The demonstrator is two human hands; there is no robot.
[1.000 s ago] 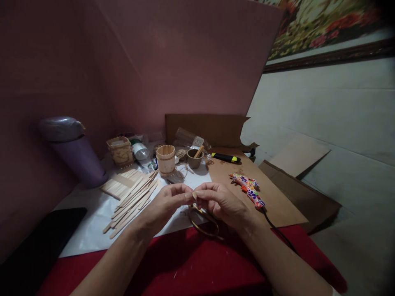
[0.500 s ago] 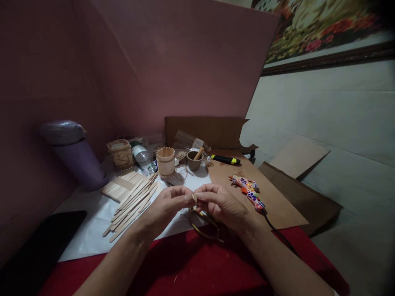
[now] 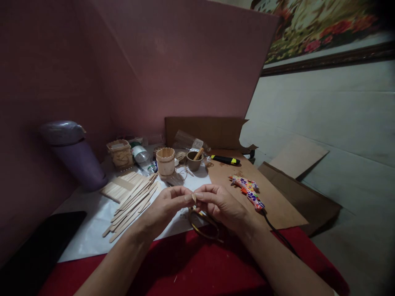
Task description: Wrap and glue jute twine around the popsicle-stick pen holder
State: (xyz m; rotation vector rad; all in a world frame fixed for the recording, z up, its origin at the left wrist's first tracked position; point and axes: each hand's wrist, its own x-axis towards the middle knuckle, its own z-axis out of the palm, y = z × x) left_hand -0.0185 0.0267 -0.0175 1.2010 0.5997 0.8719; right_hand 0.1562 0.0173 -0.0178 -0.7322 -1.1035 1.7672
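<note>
My left hand [image 3: 173,202] and my right hand [image 3: 222,204] meet at the middle of the view, above the front of the table. Both are closed in a pinch on one small pale piece [image 3: 194,198], which looks like a bit of wood; its exact shape is too small to tell. Partly hidden below my right hand lies a pair of scissors [image 3: 197,232] with gold-coloured handle loops. To the left of my left hand is a loose fan of wooden craft sticks [image 3: 131,209], beside a banded bundle of craft sticks [image 3: 119,187].
Behind my hands stand a small wooden barrel-shaped cup [image 3: 166,162], a second wooden cup [image 3: 120,154], a brown pot [image 3: 194,161] and plastic bottles [image 3: 141,153]. On the cardboard [image 3: 277,209] to the right lie a patterned glue gun [image 3: 248,191] with its cord and a yellow-black cutter [image 3: 225,160].
Both hands stay in nearly the same place, still pinching the small piece. The piece appears turned very slightly between the fingertips.
</note>
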